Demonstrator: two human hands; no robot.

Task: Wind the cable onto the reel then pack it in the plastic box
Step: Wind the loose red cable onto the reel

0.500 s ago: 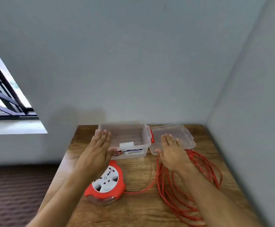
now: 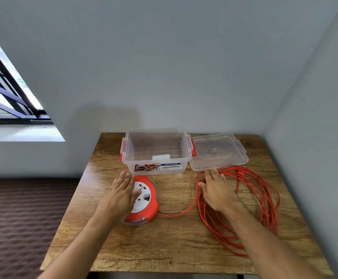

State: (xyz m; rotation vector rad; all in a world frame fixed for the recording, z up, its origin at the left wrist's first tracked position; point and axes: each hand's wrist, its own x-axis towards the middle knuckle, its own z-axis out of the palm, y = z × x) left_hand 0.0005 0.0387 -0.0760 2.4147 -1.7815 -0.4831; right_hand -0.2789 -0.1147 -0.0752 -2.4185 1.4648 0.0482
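A red and white cable reel (image 2: 147, 200) with sockets on its face lies flat on the wooden table (image 2: 164, 248). My left hand (image 2: 119, 195) hovers over its left side, fingers straight. An orange cable (image 2: 265, 198) runs from the reel and lies in loose loops on the right. My right hand (image 2: 217, 191) is flat over the left part of those loops, fingers straight. A clear plastic box (image 2: 157, 151) with red clips stands open behind the reel. Its clear lid (image 2: 218, 152) lies flat to the right of it.
The table sits in a corner, with grey walls behind and to the right. A barred window (image 2: 9, 93) is at the left. Dark patterned floor (image 2: 23, 218) lies beyond the table's left edge.
Both hands have moved back toward me and lower, from near the box and lid down to the reel and the cable loops.
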